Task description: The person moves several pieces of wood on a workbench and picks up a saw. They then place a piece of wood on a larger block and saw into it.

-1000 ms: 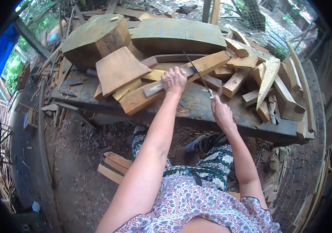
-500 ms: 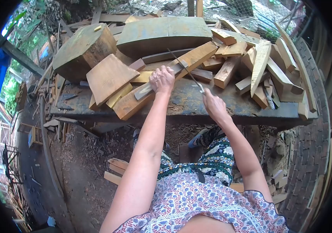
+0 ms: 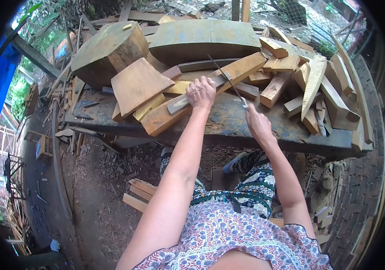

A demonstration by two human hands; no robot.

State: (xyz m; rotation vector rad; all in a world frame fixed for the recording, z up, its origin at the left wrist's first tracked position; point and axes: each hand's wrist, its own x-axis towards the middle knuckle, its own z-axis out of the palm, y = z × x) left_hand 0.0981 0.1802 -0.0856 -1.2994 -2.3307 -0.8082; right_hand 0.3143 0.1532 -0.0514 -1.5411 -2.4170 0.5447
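A grey strip of wood [image 3: 199,97] is pressed flat under the left hand [image 3: 201,92] upon a long plank [image 3: 201,94] on the desk [image 3: 228,123], while a thin saw [image 3: 228,81], held closed in the right hand [image 3: 257,123], lies across it, no finished cut being visible.

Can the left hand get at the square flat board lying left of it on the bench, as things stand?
Probably yes: the left hand presses the grey strip, and the square board lies on top of the pile, uncovered.
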